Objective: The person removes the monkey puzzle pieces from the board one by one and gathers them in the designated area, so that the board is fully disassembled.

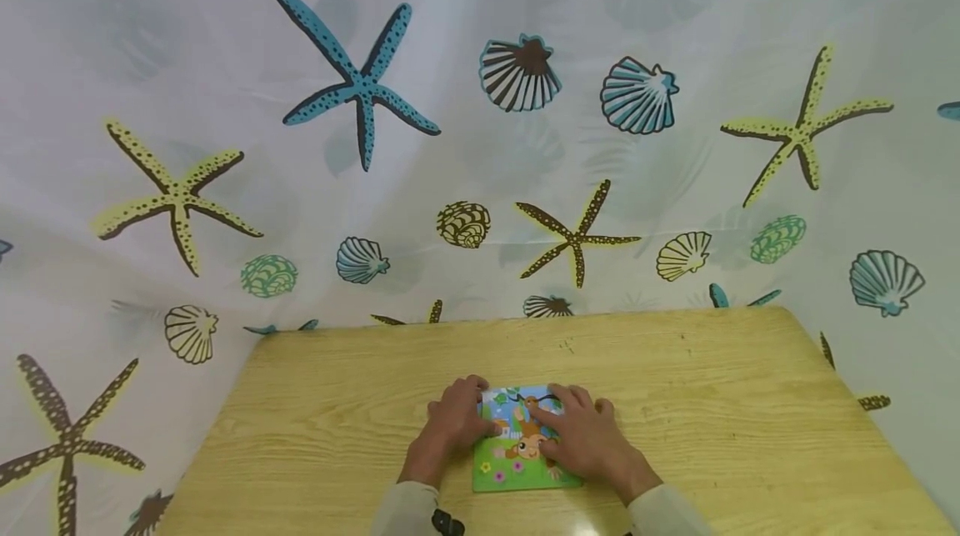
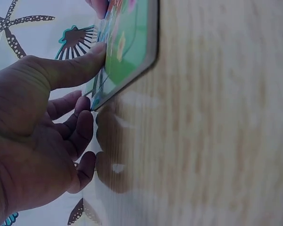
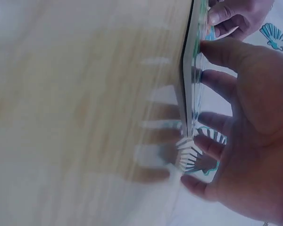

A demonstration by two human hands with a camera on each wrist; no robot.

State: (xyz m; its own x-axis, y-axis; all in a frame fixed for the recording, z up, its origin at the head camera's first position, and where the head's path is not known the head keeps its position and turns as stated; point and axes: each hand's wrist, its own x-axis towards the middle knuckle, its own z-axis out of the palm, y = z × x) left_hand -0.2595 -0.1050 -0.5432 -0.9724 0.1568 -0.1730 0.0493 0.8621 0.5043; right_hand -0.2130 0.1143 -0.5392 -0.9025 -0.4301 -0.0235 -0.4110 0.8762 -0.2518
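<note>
A flat puzzle board (image 1: pixel 517 479) lies on the wooden table, its face showing a cartoon monkey, flowers, green grass and blue sky. At its left side, my left hand (image 1: pixel 455 419) holds the edge, with the thumb over the picture and curled fingers along the side. In the left wrist view, the left thumb (image 2: pixel 80 66) meets the board's face and a fingertip is right at a corner. My right hand (image 1: pixel 588 440) rests over the right part of the picture, covering some of it. Its extended, spread fingers (image 3: pixel 217 82) touch the board in the right wrist view.
The wooden table (image 1: pixel 337 403) stretches out around the board on all sides. Behind it and at both sides hangs a white curtain (image 1: pixel 450 169) printed with starfish and shells, meeting the table's far edge. A dark band (image 1: pixel 447 523) shows at the left sleeve.
</note>
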